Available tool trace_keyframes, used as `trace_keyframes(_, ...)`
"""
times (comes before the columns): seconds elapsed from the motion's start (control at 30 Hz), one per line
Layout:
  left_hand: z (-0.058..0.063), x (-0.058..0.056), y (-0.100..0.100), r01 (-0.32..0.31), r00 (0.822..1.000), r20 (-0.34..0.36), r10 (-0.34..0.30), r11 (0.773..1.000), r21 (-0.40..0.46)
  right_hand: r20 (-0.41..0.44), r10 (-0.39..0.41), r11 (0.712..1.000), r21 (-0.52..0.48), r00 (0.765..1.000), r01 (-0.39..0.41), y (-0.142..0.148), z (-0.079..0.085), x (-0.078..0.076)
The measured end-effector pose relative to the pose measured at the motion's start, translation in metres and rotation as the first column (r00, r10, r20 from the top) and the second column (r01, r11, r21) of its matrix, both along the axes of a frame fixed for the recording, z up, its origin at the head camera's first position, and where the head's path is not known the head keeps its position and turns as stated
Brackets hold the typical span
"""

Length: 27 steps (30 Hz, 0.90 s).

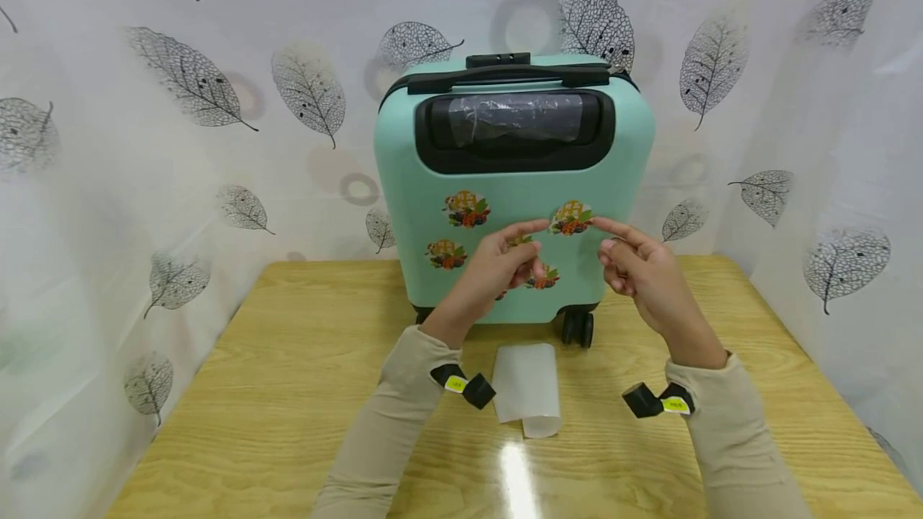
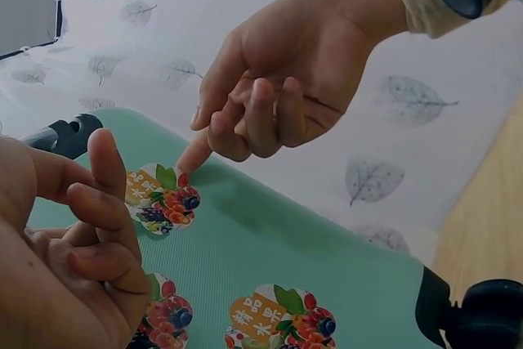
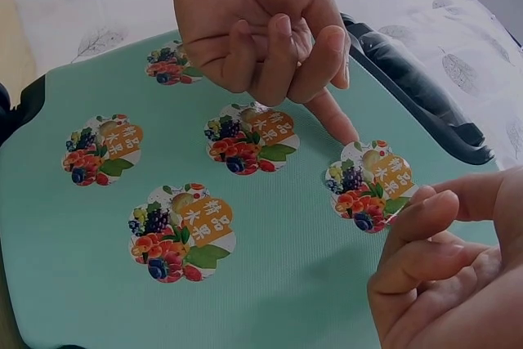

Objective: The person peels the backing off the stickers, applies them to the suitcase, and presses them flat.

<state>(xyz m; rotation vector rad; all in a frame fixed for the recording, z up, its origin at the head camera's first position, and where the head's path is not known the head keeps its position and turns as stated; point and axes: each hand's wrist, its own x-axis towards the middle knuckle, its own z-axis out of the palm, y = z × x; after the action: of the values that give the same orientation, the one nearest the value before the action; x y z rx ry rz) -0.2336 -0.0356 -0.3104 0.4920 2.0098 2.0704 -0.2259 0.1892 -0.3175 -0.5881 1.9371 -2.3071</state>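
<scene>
A mint-green suitcase (image 1: 389,183) stands upright on the wooden table. Several flower-shaped fruit stickers are on its front, among them the upper right sticker (image 1: 571,218) between the two index fingertips. My left hand (image 1: 505,259) extends its index finger to that sticker's left edge; its other fingers curl loosely around nothing. From the other side, my right hand (image 1: 642,267) touches or nearly touches the right edge with its own index finger, its thumb apart below. In the head view the left hand partly hides the lower stickers. The right wrist view shows another sticker (image 3: 181,233) lying flat.
A curled sheet of white backing paper (image 1: 528,383) lies on the table (image 1: 303,375) in front of the suitcase. Black suitcase wheels (image 1: 577,328) rest on the tabletop. Leaf-printed white curtain (image 1: 216,279) surrounds the table at the back and sides.
</scene>
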Motion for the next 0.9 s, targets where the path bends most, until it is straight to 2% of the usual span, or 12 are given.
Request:
trace_keyframes(0.33, -0.0017, -0.0002, -0.0008, -0.013, 1.0, 0.003, 0.013, 1.0, -0.003, -0.031, 0.03, 0.999, 0.031, 0.999, -0.029, 0.0021, -0.0021, 0.0015)
trace_keyframes(0.57, -0.0007, 0.0032, -0.001, 0.007, 1.0, -0.014, -0.007, 1.0, 0.0, -0.047, 0.043, 0.997, 0.065, 0.998, -0.04, 0.0021, -0.0031, 0.0046)
trace_keyframes(0.77, -0.0012, 0.0067, -0.0005, 0.03, 0.999, -0.028, -0.029, 1.0, 0.009, -0.083, 0.063, 0.997, 0.052, 0.995, -0.059, 0.0031, -0.0035, 0.0075)
trace_keyframes(0.9, -0.0015, 0.0078, 0.0003, 0.017, 0.999, -0.041, -0.016, 1.0, 0.01, -0.087, 0.051, 0.999, 0.019, 0.995, -0.049, 0.0021, -0.0041, 0.0076)
